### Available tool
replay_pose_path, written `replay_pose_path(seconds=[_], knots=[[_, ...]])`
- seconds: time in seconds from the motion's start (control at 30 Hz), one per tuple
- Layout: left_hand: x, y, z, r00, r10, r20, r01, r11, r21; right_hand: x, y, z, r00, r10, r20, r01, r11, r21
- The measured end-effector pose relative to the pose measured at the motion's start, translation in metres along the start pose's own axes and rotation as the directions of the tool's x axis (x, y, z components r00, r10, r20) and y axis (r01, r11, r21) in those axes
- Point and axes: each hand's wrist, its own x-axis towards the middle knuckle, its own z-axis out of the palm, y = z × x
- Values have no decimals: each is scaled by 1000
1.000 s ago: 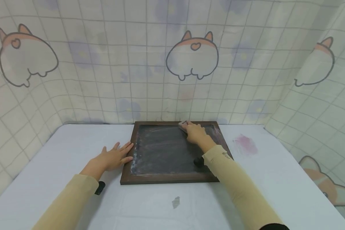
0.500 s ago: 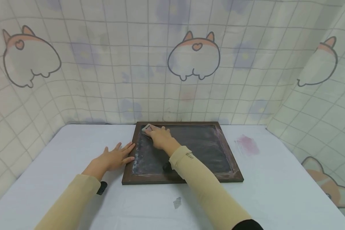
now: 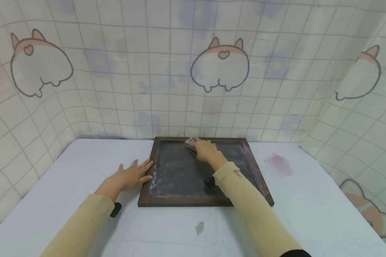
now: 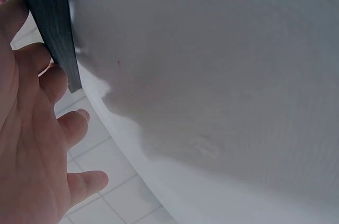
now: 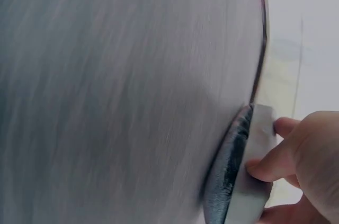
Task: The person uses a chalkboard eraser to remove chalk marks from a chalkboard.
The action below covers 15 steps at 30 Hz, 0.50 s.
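A chalkboard (image 3: 180,171) in a dark brown wooden frame lies on the white table, with whitish chalk smears along its left side. My right hand (image 3: 207,151) grips a chalkboard eraser (image 5: 254,166) against the board near its far edge, left of the middle. In the right wrist view the eraser's dark felt side faces the board, and thumb and fingers hold its pale back. My left hand (image 3: 128,177) rests with spread fingers on the left side of the frame, its fingertips on the wood (image 4: 50,17).
White cloth covers the table (image 3: 93,157), with a pink stain (image 3: 279,165) right of the board and a small grey patch (image 3: 199,227) in front. A checked curtain (image 3: 167,89) with cartoon corgis stands behind and along both sides.
My right hand swept the eraser left along the board's far edge to the far-left corner, then back right toward the middle. My left hand stayed on the frame.
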Motion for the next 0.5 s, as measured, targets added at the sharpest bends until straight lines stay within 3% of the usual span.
replay_pose_path(seconds=[0.33, 0.5], knots=[[0, 0, 1, 1000, 6, 5, -6, 1000, -2, -35, 100, -9, 1000, 13, 8, -14, 989, 145], [0, 0, 0, 1000, 10, -1, -10, 1000, -3, -49, 122, -9, 999, -18, -33, 22, 989, 144]])
